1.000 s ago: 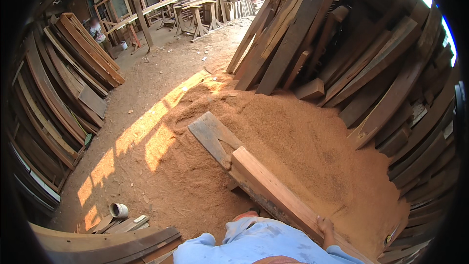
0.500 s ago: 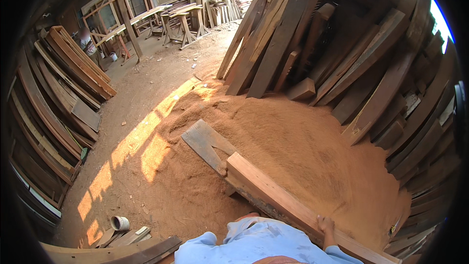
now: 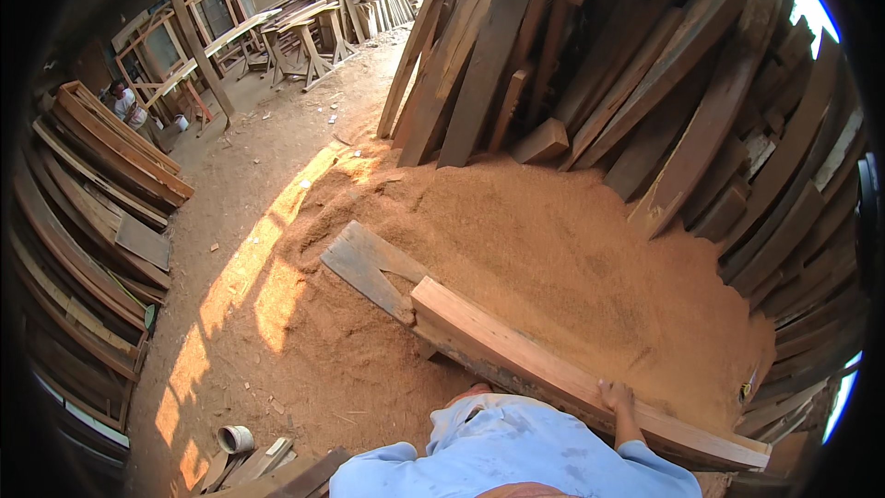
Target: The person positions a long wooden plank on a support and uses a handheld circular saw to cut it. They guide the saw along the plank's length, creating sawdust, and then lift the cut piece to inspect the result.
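Observation:
A long, square-cut, reddish-brown wooden beam lies slantwise in front of me, from the middle of the view to the lower right. Under it is a weathered grey plank, whose notched far end sticks out past the beam. My right hand is closed over the beam's upper edge toward its near end, the fingers curled on the wood. My left hand is out of sight; only the light blue left sleeve shows, beside the front of my shirt.
A broad sawdust heap surrounds the beam. Dark timbers lean along the right; boards are stacked at left. A white bucket lies beside scrap wood at lower left. Far left, a person is near wooden frames.
My view has shifted, so the surroundings sit farther left and the beam's near end now shows at lower right. My right hand stays on the beam, which appears not to have moved.

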`<state>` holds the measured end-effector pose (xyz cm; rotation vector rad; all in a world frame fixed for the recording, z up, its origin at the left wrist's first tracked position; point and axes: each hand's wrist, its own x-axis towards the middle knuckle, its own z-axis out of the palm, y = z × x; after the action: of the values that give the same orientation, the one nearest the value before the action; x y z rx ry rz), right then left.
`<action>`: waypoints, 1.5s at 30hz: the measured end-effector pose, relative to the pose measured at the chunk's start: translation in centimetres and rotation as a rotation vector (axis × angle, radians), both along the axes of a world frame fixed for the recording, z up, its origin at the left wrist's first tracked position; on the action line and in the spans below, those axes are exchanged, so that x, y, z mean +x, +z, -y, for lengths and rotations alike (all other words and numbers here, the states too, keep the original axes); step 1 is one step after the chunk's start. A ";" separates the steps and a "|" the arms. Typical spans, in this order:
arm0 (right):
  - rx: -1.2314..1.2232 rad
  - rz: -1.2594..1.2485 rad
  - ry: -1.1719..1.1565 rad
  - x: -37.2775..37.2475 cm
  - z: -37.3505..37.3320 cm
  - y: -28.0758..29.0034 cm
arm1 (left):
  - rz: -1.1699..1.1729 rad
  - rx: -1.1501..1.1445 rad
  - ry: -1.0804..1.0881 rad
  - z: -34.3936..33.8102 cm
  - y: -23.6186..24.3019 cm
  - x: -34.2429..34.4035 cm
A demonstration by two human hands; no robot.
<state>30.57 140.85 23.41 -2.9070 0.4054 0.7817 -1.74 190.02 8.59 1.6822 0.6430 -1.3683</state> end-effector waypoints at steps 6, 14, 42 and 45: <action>-0.022 -0.040 -0.082 0.5 0.7 -1.6 | -0.023 0.005 -0.059 -0.7 0.1 1.0; 0.000 -0.116 -0.146 1.0 -0.2 -0.3 | -0.069 0.081 -0.130 -4.4 0.6 4.3; 0.188 0.319 -0.299 -1.2 -1.2 -3.2 | 0.033 -0.264 -0.476 0.0 6.0 27.6; 0.199 0.191 -0.169 -1.6 -2.9 -2.4 | 0.288 -0.519 -0.109 3.7 11.8 34.1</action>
<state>28.95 143.73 20.99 -2.6876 0.5132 0.4849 32.38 186.31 20.42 1.4577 0.0211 -1.2026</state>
